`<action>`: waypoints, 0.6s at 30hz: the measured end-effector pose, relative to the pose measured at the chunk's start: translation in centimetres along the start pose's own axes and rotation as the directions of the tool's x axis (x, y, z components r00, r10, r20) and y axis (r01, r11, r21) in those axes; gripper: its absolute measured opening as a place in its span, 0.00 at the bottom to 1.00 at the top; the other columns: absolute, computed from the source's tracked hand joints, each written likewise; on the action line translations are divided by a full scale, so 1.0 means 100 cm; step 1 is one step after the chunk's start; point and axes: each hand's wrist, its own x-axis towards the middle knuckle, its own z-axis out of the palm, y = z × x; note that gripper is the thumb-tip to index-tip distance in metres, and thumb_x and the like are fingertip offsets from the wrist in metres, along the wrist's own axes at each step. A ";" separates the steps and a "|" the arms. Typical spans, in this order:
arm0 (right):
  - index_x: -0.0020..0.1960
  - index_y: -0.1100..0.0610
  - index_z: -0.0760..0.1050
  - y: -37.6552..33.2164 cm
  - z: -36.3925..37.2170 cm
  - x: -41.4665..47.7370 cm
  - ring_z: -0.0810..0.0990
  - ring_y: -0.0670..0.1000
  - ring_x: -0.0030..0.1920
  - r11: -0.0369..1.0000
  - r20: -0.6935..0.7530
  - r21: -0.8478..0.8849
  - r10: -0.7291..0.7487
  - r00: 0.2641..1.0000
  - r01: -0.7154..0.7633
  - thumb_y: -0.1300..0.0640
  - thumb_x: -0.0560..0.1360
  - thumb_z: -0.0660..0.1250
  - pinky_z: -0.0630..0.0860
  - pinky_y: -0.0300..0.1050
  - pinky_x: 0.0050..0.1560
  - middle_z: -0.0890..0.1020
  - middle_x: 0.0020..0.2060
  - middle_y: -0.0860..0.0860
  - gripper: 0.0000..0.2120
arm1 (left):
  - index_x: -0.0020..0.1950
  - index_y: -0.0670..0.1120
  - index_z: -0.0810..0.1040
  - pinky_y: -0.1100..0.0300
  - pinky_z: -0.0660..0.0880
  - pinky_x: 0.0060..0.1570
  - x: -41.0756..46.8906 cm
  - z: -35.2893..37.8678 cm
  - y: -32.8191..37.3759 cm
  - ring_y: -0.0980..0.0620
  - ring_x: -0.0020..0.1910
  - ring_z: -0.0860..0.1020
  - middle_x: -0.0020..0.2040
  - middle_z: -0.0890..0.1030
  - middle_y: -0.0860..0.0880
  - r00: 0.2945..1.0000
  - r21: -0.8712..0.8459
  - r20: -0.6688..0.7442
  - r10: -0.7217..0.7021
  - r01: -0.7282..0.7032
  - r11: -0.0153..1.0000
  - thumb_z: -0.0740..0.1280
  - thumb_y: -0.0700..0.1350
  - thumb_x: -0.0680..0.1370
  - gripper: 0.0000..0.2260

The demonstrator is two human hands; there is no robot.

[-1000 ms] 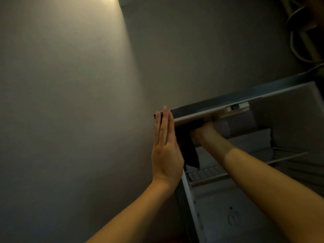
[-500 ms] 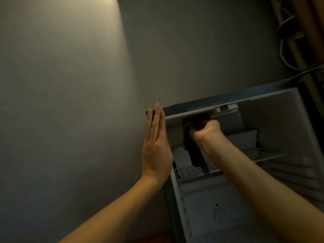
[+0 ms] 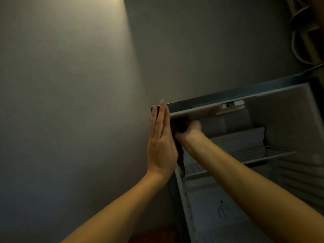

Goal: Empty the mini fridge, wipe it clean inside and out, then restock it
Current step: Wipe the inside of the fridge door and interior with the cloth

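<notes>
1. Black cloth (image 3: 181, 158) is bunched in the right hand (image 3: 191, 132), which reaches up inside the mini fridge (image 3: 245, 93) to its top left corner, just under the ceiling of the cabinet.
2. The grip of the right hand is curled tight round the cloth. A loose tail of cloth hangs from the fist down the inner left wall, partly hidden behind the other hand.
3. The left hand (image 3: 162, 142) lies flat against the outer left side of the fridge, near the top front corner. Its grip is flat, with the fingers straight and side by side and the fingertips reaching the top edge, and it holds nothing.
4. The two hands sit on opposite faces of the same side wall, just beside each other.
5. The fridge is open towards the camera, and its pale inside is in view. A wire shelf (image 3: 254, 154) crosses the middle, and a pale box-like compartment sits above it at the back.
6. A small switch housing (image 3: 231, 104) is fixed under the front top edge, to the right of the right hand and well apart from it.
7. Lower down, the back panel carries a round moulded mark (image 3: 222, 210) with a small dark dot just above it.
8. A grey wall (image 3: 70, 102) fills the left of the view, with a patch of warm light at the top. A pale cable (image 3: 295, 50) loops in the top right corner, above the fridge.
</notes>
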 end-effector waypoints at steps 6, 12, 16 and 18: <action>0.66 0.68 0.69 -0.036 0.010 -0.061 0.73 0.64 0.65 0.990 0.118 -0.132 -0.030 0.993 0.045 0.64 0.82 0.51 0.70 0.56 0.62 0.74 0.63 0.66 0.17 | 0.77 0.36 0.54 0.65 0.46 0.75 0.002 -0.008 0.004 0.46 0.78 0.48 0.78 0.54 0.43 0.996 0.050 0.088 0.023 -0.028 0.998 0.55 0.46 0.79 0.29; 0.62 0.65 0.73 -0.041 -0.022 -0.074 0.82 0.58 0.49 0.922 0.232 -0.386 0.053 0.971 0.042 0.62 0.81 0.52 0.78 0.51 0.52 0.81 0.50 0.61 0.15 | 0.77 0.39 0.53 0.65 0.46 0.75 0.001 -0.005 0.001 0.49 0.78 0.48 0.78 0.53 0.47 0.997 0.015 0.073 0.007 -0.008 1.000 0.55 0.41 0.81 0.25; 0.52 0.60 0.76 -0.068 -0.036 -0.087 0.84 0.53 0.34 0.760 0.258 -0.644 0.104 0.960 0.091 0.66 0.79 0.52 0.81 0.45 0.36 0.83 0.38 0.58 0.14 | 0.77 0.40 0.55 0.54 0.49 0.76 0.000 -0.006 0.001 0.49 0.78 0.48 0.78 0.54 0.46 0.996 0.012 0.084 -0.021 0.020 1.000 0.52 0.39 0.81 0.23; 0.52 0.60 0.76 -0.086 -0.040 -0.095 0.83 0.52 0.33 0.689 0.276 -0.712 0.096 0.956 0.137 0.67 0.79 0.51 0.81 0.43 0.34 0.82 0.38 0.57 0.15 | 0.77 0.40 0.55 0.50 0.48 0.77 -0.013 -0.012 0.015 0.49 0.78 0.49 0.79 0.55 0.45 0.994 0.030 0.111 -0.001 -0.003 1.000 0.52 0.40 0.82 0.23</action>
